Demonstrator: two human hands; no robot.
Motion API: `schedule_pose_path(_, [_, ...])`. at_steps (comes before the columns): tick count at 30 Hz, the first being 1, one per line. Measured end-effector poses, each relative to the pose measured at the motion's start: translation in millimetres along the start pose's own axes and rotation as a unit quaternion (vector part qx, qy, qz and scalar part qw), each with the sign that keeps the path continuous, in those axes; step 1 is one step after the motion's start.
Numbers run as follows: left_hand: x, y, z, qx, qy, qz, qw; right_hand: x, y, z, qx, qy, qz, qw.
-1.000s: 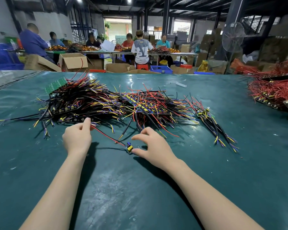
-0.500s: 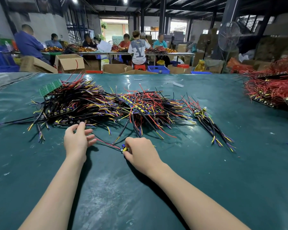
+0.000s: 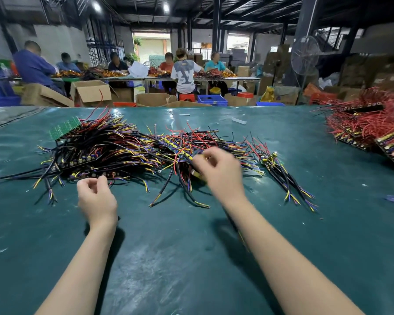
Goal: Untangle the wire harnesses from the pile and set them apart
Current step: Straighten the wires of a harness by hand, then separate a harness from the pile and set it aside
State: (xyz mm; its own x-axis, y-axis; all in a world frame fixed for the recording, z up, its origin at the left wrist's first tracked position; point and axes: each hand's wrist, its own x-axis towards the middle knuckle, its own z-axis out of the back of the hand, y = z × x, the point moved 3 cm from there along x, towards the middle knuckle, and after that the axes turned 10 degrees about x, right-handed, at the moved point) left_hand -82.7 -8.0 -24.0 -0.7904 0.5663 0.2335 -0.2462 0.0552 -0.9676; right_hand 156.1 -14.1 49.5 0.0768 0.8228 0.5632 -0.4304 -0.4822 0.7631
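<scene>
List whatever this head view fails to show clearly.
Right hand: motion-blurred in the head view; what it grips, if anything, is unclear.
Left hand: whether it pinches a wire is too fine to see.
Pile: its upper layer hides what lies beneath.
Red pile: cut off by the right edge.

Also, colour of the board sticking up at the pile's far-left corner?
The board is green with pale dots; head view.
</scene>
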Motion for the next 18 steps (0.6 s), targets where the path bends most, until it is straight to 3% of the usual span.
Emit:
schedule_pose_path(3, [0.8,1.9,-5.4,0.0,0.014,0.001,1.0,41.8,-14.5,41.4,-0.055,-0.086,-0.022,0.995])
schedule_pose_path(8, [-1.3,4.0,-13.8,0.057,0.059,-0.012,0.997,86.4,-79.5,92.9,-0.233,-0.113,-0.169,0.951])
schedule_pose_path(13, [-0.2,7.9,-18.8,0.106,0.1,-0.03,0.989,98.6,-121.4,105.0,-0.264,-0.145,-0.239,0.923])
schedule_pose_path(18, [-2.0,6.8,-20.7,0.138,0.109,-0.037,0.984,86.2,-154.3,95.3,-0.284,-0.069,-0.296,0.909])
